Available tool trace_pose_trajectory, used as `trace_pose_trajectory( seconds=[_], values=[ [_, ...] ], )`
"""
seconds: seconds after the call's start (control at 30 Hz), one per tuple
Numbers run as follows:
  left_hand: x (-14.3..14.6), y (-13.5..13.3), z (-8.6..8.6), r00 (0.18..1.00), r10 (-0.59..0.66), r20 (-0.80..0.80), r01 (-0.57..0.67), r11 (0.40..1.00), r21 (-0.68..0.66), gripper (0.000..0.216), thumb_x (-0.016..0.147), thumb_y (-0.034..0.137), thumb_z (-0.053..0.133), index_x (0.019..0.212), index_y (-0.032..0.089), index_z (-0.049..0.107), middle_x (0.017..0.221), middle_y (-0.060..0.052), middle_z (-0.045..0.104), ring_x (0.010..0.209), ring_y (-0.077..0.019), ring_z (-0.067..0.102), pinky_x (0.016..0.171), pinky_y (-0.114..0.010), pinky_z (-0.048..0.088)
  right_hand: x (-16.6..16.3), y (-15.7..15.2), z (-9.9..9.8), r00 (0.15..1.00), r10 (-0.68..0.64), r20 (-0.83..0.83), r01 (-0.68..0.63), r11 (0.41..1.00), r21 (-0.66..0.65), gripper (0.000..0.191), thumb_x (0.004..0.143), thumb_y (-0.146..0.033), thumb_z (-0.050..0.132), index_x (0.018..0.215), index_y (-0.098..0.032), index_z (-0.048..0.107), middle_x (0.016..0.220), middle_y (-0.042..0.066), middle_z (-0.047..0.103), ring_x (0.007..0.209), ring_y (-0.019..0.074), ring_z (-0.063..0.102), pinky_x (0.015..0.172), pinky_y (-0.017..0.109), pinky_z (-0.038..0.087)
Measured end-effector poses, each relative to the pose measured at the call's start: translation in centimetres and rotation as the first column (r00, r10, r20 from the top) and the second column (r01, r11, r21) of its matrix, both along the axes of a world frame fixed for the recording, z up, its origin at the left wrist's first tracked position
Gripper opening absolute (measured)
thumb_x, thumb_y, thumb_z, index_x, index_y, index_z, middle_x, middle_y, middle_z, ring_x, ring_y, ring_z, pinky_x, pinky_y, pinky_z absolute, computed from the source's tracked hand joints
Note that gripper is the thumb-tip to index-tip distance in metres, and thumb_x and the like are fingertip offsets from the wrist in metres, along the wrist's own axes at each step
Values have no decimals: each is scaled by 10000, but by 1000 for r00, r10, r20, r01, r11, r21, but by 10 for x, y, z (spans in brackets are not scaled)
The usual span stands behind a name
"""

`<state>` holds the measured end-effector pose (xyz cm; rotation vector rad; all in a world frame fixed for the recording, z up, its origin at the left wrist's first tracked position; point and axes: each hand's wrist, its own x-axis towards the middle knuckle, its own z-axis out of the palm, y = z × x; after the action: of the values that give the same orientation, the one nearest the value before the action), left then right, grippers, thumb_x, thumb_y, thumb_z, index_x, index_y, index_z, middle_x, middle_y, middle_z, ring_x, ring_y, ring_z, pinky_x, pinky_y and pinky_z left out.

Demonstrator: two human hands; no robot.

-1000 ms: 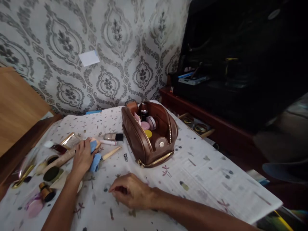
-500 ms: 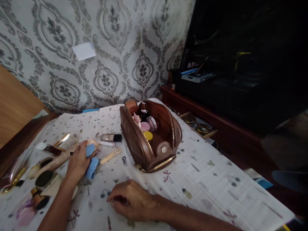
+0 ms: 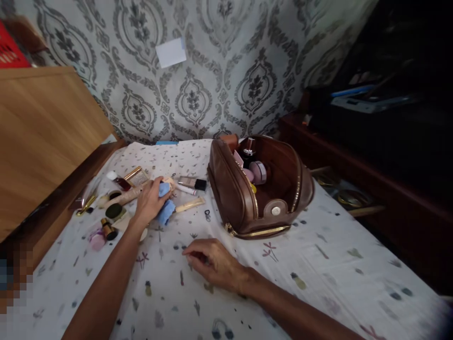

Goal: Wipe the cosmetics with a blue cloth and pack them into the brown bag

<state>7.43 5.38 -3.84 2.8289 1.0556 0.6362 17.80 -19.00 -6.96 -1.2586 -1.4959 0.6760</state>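
My left hand [image 3: 152,200] is closed over a crumpled blue cloth [image 3: 166,212] among several cosmetics on the printed sheet. A peach-coloured piece [image 3: 168,182] shows just past its fingers; I cannot tell whether it is held too. Beside this hand lie a pale yellow tube [image 3: 190,204], a foundation bottle with a black cap [image 3: 192,182] and a white pen-like tube [image 3: 186,190]. My right hand [image 3: 215,264] rests on the sheet, fingers curled in, with nothing visible in it. Beyond it stands a brown makeup bag [image 3: 230,193], unzipped, with a pink-white round jar [image 3: 258,172] and a dark bottle [image 3: 249,153] inside.
Left of my left hand lie a palette [image 3: 136,177], a dark round compact [image 3: 114,212], a gold-and-black bottle [image 3: 108,230] and a pink item [image 3: 96,240]. A wooden panel [image 3: 46,137] borders the left side. A dark cabinet with an open drawer [image 3: 364,210] stands right.
The view has turned left and tilted, so everything sits further right in the picture. My left hand stays on the blue cloth, and my right hand keeps its curled pose on the sheet.
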Motion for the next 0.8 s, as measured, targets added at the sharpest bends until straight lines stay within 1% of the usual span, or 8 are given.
trace_pose_trajectory(
  seconds=[0.3, 0.37, 0.43, 0.5, 0.6, 0.67, 0.73, 0.8],
  values=[
    [-3, -5, 18, 999, -51, 9, 52, 996, -74, 493, 886, 384, 640, 1325, 183, 540, 1205, -133, 649, 1123, -315, 610, 963, -426, 486, 0, -1, 0, 1000, 5, -8, -6, 998, -61, 228, 888, -224, 534, 919, -142, 745, 696, 20, 649, 593, 110, 525, 550, 214, 407],
    [-4, -9, 27, 997, -70, 18, 71, 991, -113, 506, 882, 423, 633, 1317, 177, 550, 1196, -126, 657, 1092, -304, 620, 944, -409, 486, 0, -2, 2, 1000, -2, -30, 0, 997, -82, 215, 891, -223, 538, 925, -150, 736, 702, 13, 642, 600, 108, 527, 557, 215, 418],
    [-4, -15, 40, 995, -97, 29, 101, 979, -176, 491, 874, 469, 624, 1272, 186, 579, 1126, -95, 678, 1011, -276, 637, 885, -371, 493, 0, -2, 4, 998, -42, -52, 37, 994, -102, 198, 894, -218, 545, 956, -161, 723, 741, 12, 642, 637, 112, 549, 571, 214, 438],
    [-4, -25, 55, 991, -131, 15, 131, 962, -239, 435, 865, 496, 613, 1185, 201, 614, 1002, -49, 689, 895, -239, 637, 788, -323, 486, 1, -1, 3, 991, -109, -79, 101, 990, -103, 207, 889, -210, 558, 1041, -178, 695, 863, 29, 657, 717, 121, 591, 590, 213, 466],
    [-3, -44, 76, 977, -202, -68, 177, 947, -268, 333, 857, 506, 602, 1017, 215, 633, 852, -7, 664, 775, -206, 607, 690, -286, 438, 2, 1, -2, 970, -214, -114, 205, 975, -88, 363, 881, -221, 584, 1243, -204, 588, 1110, 74, 611, 826, 133, 628, 610, 225, 512],
    [-2, -60, 85, 955, -273, -116, 227, 924, -308, 320, 866, 529, 590, 947, 221, 621, 831, 0, 660, 758, -201, 609, 666, -277, 417, 3, 2, -6, 954, -273, -125, 265, 961, -76, 486, 876, -230, 596, 1352, -211, 498, 1178, 95, 554, 854, 141, 629, 626, 247, 540],
    [-2, -74, 86, 929, -335, -156, 265, 898, -351, 347, 864, 564, 593, 926, 223, 621, 832, -3, 668, 756, -204, 622, 656, -274, 409, 4, 3, -8, 942, -309, -134, 303, 951, -62, 578, 863, -209, 601, 1415, -218, 431, 1202, 104, 517, 915, 162, 624, 651, 269, 562],
    [-2, -86, 81, 902, -391, -186, 298, 872, -389, 358, 859, 581, 606, 934, 232, 639, 856, -4, 687, 764, -205, 635, 659, -273, 411, 4, 3, -8, 938, -320, -133, 316, 947, -48, 611, 848, -173, 603, 1428, -228, 420, 1219, 105, 509, 992, 188, 606, 674, 283, 572]
  ],
)
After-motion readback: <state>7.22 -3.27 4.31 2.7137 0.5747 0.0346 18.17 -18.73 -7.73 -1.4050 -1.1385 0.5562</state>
